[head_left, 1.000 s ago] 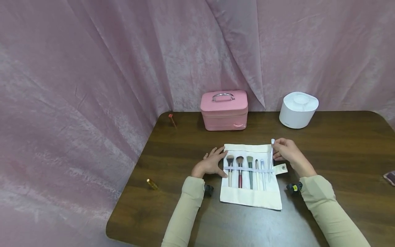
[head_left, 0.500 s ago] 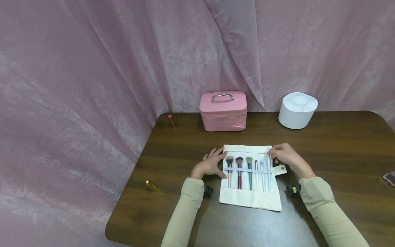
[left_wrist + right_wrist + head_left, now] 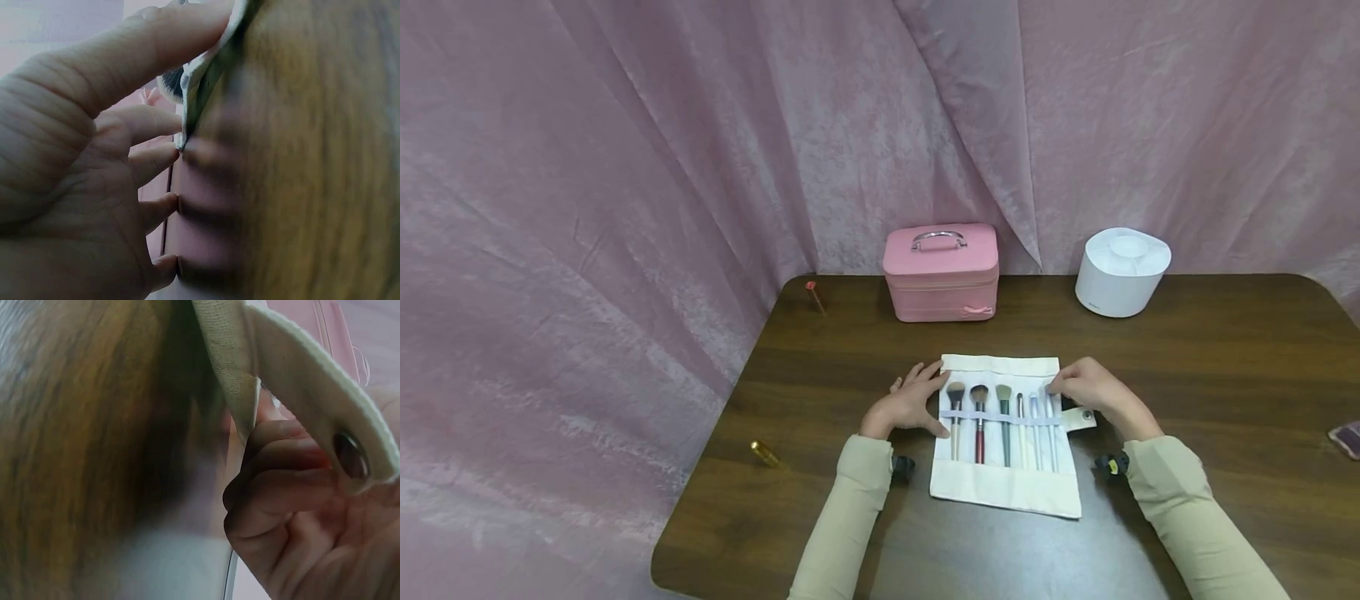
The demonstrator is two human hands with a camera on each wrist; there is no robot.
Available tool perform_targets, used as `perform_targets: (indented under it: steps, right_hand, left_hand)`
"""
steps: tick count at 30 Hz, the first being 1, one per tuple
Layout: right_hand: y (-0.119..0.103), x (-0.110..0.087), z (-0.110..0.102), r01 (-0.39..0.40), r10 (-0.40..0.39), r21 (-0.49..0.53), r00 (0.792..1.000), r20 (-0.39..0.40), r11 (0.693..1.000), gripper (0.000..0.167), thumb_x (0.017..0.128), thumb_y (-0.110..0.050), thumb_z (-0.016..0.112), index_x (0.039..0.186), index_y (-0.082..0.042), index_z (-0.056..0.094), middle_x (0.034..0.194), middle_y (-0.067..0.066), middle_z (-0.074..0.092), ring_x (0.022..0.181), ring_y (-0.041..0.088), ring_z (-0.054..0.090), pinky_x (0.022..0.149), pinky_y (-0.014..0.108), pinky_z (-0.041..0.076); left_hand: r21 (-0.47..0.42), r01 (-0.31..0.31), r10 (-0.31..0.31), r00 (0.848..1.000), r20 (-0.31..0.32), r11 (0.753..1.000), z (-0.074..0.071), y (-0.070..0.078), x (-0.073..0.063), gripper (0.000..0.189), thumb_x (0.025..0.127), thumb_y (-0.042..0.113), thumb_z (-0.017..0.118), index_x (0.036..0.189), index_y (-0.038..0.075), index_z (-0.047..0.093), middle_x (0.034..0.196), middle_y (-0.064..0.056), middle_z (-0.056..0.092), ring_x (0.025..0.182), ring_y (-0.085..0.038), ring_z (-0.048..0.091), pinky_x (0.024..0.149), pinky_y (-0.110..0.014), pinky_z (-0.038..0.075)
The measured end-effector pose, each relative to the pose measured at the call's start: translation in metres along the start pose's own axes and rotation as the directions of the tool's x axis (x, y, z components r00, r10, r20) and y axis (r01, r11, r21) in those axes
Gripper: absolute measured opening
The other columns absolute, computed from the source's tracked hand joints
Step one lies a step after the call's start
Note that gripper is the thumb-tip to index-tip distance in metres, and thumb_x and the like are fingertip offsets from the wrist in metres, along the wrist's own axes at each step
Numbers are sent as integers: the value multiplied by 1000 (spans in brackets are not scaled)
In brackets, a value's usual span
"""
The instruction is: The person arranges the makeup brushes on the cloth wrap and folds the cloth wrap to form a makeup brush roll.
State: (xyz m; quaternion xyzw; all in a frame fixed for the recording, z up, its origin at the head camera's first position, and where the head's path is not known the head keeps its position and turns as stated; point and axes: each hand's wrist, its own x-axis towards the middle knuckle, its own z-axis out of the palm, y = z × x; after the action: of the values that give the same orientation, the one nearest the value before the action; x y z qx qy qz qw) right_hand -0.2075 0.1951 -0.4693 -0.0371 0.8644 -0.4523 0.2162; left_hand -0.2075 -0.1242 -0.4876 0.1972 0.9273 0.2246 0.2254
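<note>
A white cloth brush roll [image 3: 1000,493] lies unrolled on the table, with several makeup brushes side by side under its pale elastic band. My left hand [image 3: 906,407] rests at the roll's left edge; in the left wrist view its thumb [image 3: 144,50] lies over the cloth and the other fingers are spread. At the upper right of the roll, my right hand [image 3: 1096,390] pinches the top of the rightmost, pale makeup brush [image 3: 1052,433]. Curled fingers and the snap flap [image 3: 312,381] hide that brush in the right wrist view.
Behind the roll stands a pink case [image 3: 942,279] with a metal handle. A white lidded container [image 3: 1122,279] is to its right. Two small tubes, one red [image 3: 815,297] and one gold [image 3: 765,453], are on the left. A dark object [image 3: 1347,438] sits at the right.
My right hand has moved down toward the roll, and the pale brush has slid lower under the band into line with the others. The left hand has stayed at the left edge.
</note>
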Motion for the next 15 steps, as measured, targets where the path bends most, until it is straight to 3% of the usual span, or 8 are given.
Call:
perform_targets:
  steps: [7, 15]
  right_hand:
    - [-1, -2, 0, 25, -25, -76, 1000, 13, 997, 20, 92, -10, 66, 82, 4, 76, 82, 6, 59, 74, 22, 47, 62, 32, 38]
    - [-1, -2, 0, 32, -31, -136, 999, 13, 990, 18, 89, -11, 69, 84, 4, 78, 87, 8, 67, 78, 24, 52, 66, 33, 43]
  left_hand:
    - [-3, -7, 7, 1000, -3, 1000, -2, 1, 0, 103, 78, 27, 90, 161, 16, 30, 170, 0, 11, 155, -29, 3, 118, -60, 10]
    - [-17, -4, 4, 1000, 0, 1000, -1, 0, 0, 103, 79, 27, 90, 161, 16, 29, 170, 1, 11, 155, -28, 2, 119, -60, 10]
